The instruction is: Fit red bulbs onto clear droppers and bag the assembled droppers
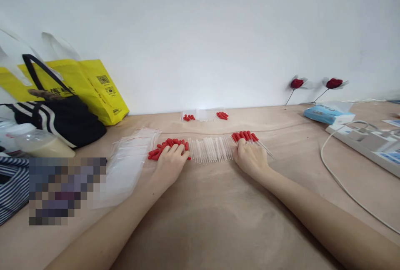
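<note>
the left hand (171,158) is lying palm down at the left end of a row of clear tubes (211,150), its fingers bending over the left red caps (162,148). the right hand (250,156) is lying the same way at the right end, knuckles up, fingers folding over the right red caps (245,136). the two hands are bracketing the row from both sides. whether either one is pinching a cap or only pressing down is not showing, since the fingertips are tucked under.

the row is sitting in the middle of the tan table (218,220), well short of the wall (200,32). bare table is opening wide toward the person, between and under both forearms. behind the row, a smaller bundle (204,115) with red ends is lying close to the wall, with a clear strip of table between. just beside the left hand, a stack of clear bags (131,157) is crowding that side. beyond them a black striped bag (62,118) and a yellow bag (96,86) are leaning at the wall. on the right there is more room: a white cable (337,178) is looping across the table, well apart from the right hand, and running toward a power strip (368,141) beside a blue packet (328,113).

a pixelated patch (67,188) is covering something at the left edge. both arms are being cut off by the lower frame edge, and the power strip by the right one. two red flowers (315,83) by the wall are too small to make out well.
</note>
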Available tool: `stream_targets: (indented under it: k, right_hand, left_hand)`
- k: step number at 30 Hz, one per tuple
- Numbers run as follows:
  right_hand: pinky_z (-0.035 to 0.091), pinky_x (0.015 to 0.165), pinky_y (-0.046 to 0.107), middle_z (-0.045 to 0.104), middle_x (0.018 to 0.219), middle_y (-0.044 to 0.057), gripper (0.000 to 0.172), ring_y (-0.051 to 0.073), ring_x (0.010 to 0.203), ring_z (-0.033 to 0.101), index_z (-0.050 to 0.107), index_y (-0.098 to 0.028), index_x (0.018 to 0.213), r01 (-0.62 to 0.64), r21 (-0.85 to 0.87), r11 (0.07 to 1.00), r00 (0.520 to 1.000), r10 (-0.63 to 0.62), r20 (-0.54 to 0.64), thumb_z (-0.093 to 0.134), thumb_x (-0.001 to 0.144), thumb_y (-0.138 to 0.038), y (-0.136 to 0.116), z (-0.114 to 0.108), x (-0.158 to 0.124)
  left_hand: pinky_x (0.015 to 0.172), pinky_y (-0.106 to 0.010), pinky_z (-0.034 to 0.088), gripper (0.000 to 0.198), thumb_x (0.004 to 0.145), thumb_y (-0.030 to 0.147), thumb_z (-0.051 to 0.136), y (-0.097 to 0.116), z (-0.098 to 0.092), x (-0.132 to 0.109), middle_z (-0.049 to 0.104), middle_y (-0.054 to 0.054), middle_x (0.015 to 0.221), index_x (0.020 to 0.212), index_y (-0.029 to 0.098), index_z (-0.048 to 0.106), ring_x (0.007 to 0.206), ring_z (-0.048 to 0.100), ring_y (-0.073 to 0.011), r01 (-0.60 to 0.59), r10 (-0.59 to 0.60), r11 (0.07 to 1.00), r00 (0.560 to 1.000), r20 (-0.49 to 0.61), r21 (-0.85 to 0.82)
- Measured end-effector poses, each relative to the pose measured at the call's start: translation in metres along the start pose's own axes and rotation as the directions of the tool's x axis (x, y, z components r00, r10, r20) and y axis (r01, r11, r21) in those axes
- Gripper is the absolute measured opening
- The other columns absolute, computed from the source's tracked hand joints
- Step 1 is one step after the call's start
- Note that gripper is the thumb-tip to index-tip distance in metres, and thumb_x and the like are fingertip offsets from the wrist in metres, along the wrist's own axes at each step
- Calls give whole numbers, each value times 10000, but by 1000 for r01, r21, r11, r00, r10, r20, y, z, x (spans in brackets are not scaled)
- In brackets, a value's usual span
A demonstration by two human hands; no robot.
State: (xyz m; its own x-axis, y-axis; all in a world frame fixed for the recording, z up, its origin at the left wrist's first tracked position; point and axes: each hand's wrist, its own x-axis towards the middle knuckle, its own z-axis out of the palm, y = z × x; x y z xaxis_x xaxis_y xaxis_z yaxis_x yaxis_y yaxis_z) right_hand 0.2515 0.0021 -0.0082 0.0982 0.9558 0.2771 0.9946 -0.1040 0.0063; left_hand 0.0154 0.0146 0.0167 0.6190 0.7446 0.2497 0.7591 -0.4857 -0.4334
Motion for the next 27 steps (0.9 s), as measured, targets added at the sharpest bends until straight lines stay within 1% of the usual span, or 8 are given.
stream_targets:
  k: [4, 8, 10, 13, 15, 18, 23, 27]
  right_hand:
    - [355, 651, 329, 611, 682, 131, 257, 213, 617, 552, 529, -94, 774, 168, 23, 985, 961, -159, -225, 297, 847, -178, 5, 12, -3]
    - [339, 732, 310, 626, 816, 102, 240, 189, 728, 545, 523, -116, 910, 317, 56, 947, 913, -289, -287, 293, 841, -105, 14, 18, -8]
    - [339, 764, 314, 621, 871, 101, 312, 185, 784, 541, 502, -113, 1041, 446, 82, 891, 842, -387, -376, 298, 811, -56, 16, 18, -12]
    - [314, 845, 362, 612, 865, 86, 434, 173, 804, 538, 496, -117, 1100, 660, 93, 745, 679, -539, -498, 304, 733, 13, 15, 16, -19]
    - [292, 879, 390, 613, 844, 67, 424, 158, 770, 540, 529, -130, 1051, 724, 104, 682, 626, -587, -513, 317, 713, 16, 10, 14, -23]
    - [270, 895, 413, 623, 816, 55, 347, 149, 725, 542, 556, -132, 1003, 730, 120, 673, 626, -587, -513, 356, 740, -25, 0, 12, -28]
    - [244, 910, 412, 628, 736, 24, 280, 137, 688, 543, 578, -147, 977, 697, 123, 706, 650, -551, -523, 410, 765, -76, -8, 10, -31]
    - [237, 915, 409, 623, 696, 13, 249, 130, 669, 540, 585, -143, 967, 708, 115, 696, 630, -551, -547, 427, 780, -95, -9, 11, -32]
  left_hand:
    - [656, -331, 426, 173, 749, 45, 421, 8, -11, -1, 600, -88, 814, 783, 133, 566, 745, 555, -214, -52, 50, 998, 995, -91, -27]
    - [766, -363, 430, 151, 803, 152, 418, 23, -11, -3, 585, -56, 691, 722, 143, 544, 699, 554, -188, -159, 110, 973, 956, -272, -166]
    - [845, -379, 404, 163, 820, 157, 405, 29, -4, -5, 604, -46, 715, 779, 147, 562, 721, 562, -173, -194, 91, 943, 933, -349, -271]
    - [858, -373, 407, 209, 832, 140, 396, 32, 10, -7, 642, -46, 823, 944, 161, 571, 780, 577, -161, -200, 18, 875, 923, -384, -441]
    - [873, -381, 406, 239, 831, 130, 400, 32, 17, -8, 655, -47, 875, 994, 172, 569, 822, 586, -162, -195, -17, 831, 927, -374, -521]
    - [920, -419, 376, 235, 830, 132, 412, 32, 22, -8, 672, -47, 913, 982, 179, 585, 894, 592, -176, -183, -47, 801, 930, -364, -571]
    - [979, -489, 298, 258, 832, 122, 411, 34, 23, -8, 676, -51, 971, 1017, 179, 582, 991, 578, -200, -195, -45, 813, 918, -394, -548]
    - [976, -489, 304, 263, 834, 113, 405, 35, 22, -8, 675, -56, 973, 1026, 165, 576, 994, 577, -199, -213, -35, 819, 909, -416, -533]
